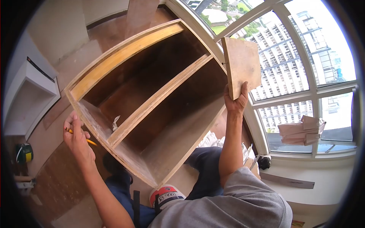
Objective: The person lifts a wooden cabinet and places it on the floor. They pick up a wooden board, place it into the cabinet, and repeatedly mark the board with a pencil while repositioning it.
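Tall windows (283, 49) fill the view from 1 to 3 o'clock, flooding our workspace with daylight, and a folded cloth (302, 131) hangs against the glass near 3. At the centre, reaching towards 11, we have a wooden cabinet (178, 144) with its open side facing us, which presumably lets us see into both compartments.

Our right hand (236, 100), towards 2 o'clock, grips a wooden board (245, 64) by its lower end, thumb flat on the broad face, the other fingers wrapped around the edge and behind. Held upright like this, it probably balances well enough in one hand. Our left hand (79, 140), between 8 and 9, is loosely curled, a yellow pencil (91, 142) caught between its fingers, likely to keep it ready. Its fingertips lie beside the cabinet's edge; we cannot tell whether they touch.

The board is a squarish slab, pale brown and faintly stained. The cabinet's rims look rough and layered, its inner walls dark and scuffed. One straight divider (163, 99) splits the interior, and a smoother, honey-yellow strip (129, 43) curves along the far side in this wide view.
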The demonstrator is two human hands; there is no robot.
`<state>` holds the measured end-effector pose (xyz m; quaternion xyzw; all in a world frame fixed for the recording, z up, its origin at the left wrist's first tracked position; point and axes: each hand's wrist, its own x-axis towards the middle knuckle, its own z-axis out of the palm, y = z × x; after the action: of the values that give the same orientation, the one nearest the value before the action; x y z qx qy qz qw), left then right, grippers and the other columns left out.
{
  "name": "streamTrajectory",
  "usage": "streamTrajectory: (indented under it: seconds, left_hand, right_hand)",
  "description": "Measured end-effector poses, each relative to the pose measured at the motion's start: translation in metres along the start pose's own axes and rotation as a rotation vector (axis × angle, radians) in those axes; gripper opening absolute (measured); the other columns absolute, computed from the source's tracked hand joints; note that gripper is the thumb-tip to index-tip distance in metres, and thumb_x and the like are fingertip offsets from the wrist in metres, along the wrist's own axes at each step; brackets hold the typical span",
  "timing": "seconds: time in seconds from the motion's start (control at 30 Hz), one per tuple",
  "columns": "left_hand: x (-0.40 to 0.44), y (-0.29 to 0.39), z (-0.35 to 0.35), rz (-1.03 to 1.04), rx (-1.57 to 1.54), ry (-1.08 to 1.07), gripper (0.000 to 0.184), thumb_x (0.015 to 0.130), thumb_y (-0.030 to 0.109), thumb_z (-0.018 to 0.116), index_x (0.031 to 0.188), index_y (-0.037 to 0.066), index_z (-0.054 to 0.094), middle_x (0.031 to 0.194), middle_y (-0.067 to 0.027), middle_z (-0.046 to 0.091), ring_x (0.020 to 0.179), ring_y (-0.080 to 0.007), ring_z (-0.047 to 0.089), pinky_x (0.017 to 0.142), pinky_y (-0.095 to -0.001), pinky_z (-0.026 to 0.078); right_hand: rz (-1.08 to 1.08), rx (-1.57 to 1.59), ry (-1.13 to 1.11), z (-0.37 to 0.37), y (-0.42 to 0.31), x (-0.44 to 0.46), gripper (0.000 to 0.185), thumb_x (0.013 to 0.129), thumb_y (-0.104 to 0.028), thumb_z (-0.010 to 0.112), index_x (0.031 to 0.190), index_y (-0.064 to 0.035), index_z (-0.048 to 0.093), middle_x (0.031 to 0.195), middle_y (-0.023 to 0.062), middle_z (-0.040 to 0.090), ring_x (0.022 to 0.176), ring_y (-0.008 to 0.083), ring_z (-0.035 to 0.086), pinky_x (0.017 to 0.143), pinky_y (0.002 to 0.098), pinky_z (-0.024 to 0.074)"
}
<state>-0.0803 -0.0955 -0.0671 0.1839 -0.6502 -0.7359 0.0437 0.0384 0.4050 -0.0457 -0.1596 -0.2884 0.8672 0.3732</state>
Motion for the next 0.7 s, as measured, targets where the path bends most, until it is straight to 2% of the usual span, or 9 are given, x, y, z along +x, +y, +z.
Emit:
streamTrajectory:
  seconds: [0.43,0.7]
  left_hand:
    - [-0.0008,0.0043,0.0016,0.005,0.006,-0.002,0.027,0.097,0.028,0.065,0.114,0.006,0.065,0.085,0.0050,0.058,0.060,0.0006,0.035,0.056,-0.0194,0.031]
    - [0.0009,0.0029,0.0009,0.012,0.031,0.003,0.026,0.097,0.027,0.065,0.113,0.007,0.066,0.088,0.0041,0.060,0.063,0.0008,0.038,0.056,-0.0192,0.032]
  right_hand:
    - [0.020,-0.038,0.014,0.0069,0.0044,-0.0036,0.034,0.097,-0.030,0.065,0.124,-0.0106,0.059,0.109,0.0073,0.071,0.094,0.0269,0.070,0.080,0.0434,0.0569]
    - [0.013,-0.006,-0.022,0.0037,0.0012,-0.0027,0.033,0.096,-0.026,0.065,0.123,-0.0079,0.058,0.108,0.0095,0.071,0.093,0.0276,0.070,0.079,0.0425,0.0584]
